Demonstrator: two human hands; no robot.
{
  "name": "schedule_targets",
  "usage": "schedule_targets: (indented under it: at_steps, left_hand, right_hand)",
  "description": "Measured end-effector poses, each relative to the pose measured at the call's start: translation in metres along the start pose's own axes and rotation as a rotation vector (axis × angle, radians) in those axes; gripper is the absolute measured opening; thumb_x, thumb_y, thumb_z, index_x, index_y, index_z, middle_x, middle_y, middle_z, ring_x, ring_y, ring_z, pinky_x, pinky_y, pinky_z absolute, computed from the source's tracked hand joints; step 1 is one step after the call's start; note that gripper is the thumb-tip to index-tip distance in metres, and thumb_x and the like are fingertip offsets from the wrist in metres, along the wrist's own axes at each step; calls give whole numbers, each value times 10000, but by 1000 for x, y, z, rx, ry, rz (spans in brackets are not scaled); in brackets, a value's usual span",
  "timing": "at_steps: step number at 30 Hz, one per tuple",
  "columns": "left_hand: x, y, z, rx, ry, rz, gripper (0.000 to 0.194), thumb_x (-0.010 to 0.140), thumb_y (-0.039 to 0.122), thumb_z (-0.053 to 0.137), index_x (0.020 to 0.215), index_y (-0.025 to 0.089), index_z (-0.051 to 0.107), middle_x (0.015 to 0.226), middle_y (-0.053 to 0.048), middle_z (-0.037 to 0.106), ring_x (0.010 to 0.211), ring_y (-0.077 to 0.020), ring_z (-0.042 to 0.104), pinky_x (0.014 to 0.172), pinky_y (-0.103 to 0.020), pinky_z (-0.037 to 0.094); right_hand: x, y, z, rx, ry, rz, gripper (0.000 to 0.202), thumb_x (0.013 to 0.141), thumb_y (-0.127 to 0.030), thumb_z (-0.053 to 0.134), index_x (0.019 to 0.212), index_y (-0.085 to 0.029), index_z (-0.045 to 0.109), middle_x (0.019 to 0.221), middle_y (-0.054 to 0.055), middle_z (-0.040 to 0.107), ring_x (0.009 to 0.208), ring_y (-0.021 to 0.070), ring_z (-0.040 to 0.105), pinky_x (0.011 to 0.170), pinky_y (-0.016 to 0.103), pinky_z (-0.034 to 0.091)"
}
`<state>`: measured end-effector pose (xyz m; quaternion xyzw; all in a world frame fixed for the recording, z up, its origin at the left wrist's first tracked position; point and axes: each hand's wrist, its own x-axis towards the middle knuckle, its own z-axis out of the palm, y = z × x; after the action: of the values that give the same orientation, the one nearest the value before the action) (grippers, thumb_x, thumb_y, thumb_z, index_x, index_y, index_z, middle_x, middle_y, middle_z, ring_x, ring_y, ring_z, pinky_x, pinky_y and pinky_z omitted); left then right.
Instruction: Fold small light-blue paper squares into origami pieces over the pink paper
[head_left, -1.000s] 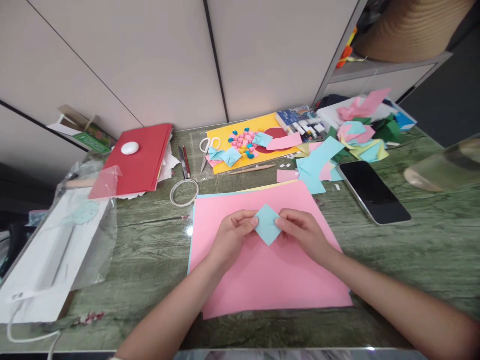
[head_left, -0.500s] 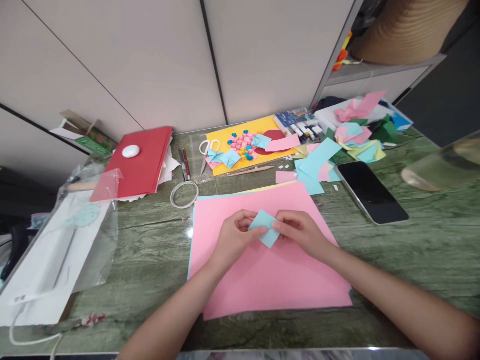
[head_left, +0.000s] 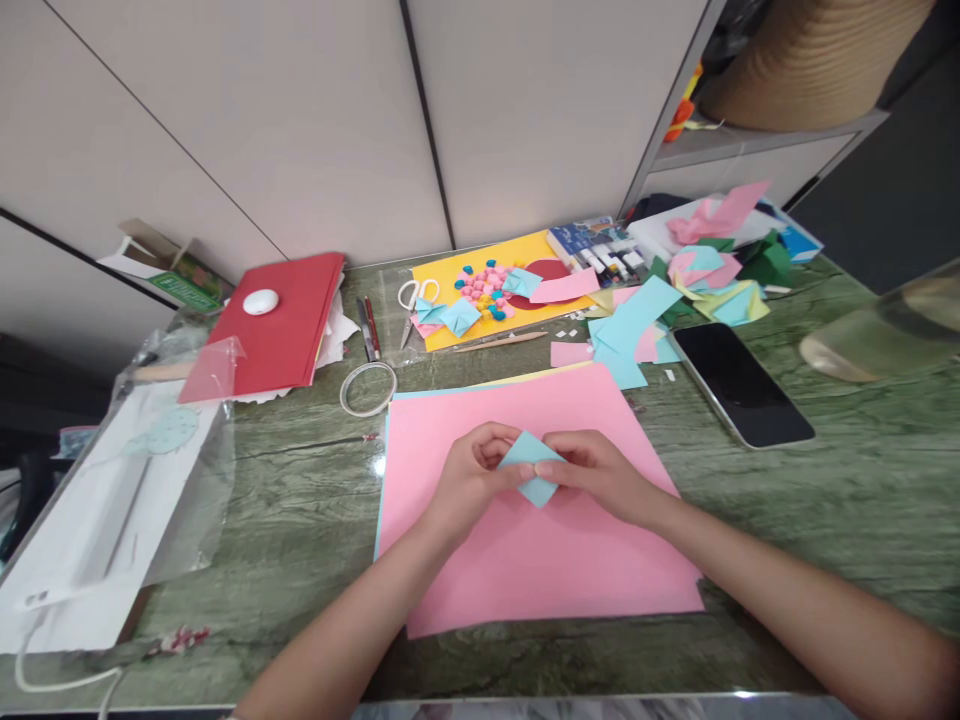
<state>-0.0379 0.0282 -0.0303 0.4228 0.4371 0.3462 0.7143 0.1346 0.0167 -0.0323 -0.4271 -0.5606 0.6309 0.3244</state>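
A small light-blue paper square point(head_left: 534, 488), turned like a diamond, is held between both hands above a stack of pink sheets point(head_left: 555, 570). My left hand point(head_left: 474, 478) pinches its left side, with the thumb lying on top. From the right, my right hand point(head_left: 600, 472) grips the same paper, its thumb near the middle and almost touching the left thumb. The fingers under the paper are partly hidden.
Behind the stack lie a tape roll point(head_left: 368, 389), white scissors point(head_left: 418, 293) and a yellow sheet point(head_left: 480, 258) with small paper balls. A phone point(head_left: 742, 385) and a glass point(head_left: 885, 330) stand right; a red folder point(head_left: 277, 320) and power strip point(head_left: 112, 520) left.
Both hands and the blue square have shifted slightly toward me. The thumbs have come closer together over the paper.
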Motion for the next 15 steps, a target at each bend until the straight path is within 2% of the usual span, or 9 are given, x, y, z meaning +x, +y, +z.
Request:
schedule_targets:
  at_steps: [6, 15]
  left_hand:
    - [1, 1, -2, -49, 17, 13, 267, 605, 181, 724, 833, 155, 588, 645, 12, 601, 590, -106, 540, 597, -228, 406]
    - [2, -1, -4, -82, 18, 12, 264, 614, 161, 717, 843, 145, 588, 660, 5, 612, 592, -107, 546, 602, -233, 405]
  right_hand:
    - [0, 1, -3, 55, 30, 5, 304, 782, -353, 547, 559, -156, 486, 514, -37, 443, 494, 83, 392, 481, 220, 285]
    - [2, 2, -3, 49, 75, 20, 310, 742, -375, 596, 543, -152, 515, 500, -33, 479, 468, 76, 400, 456, 215, 280]
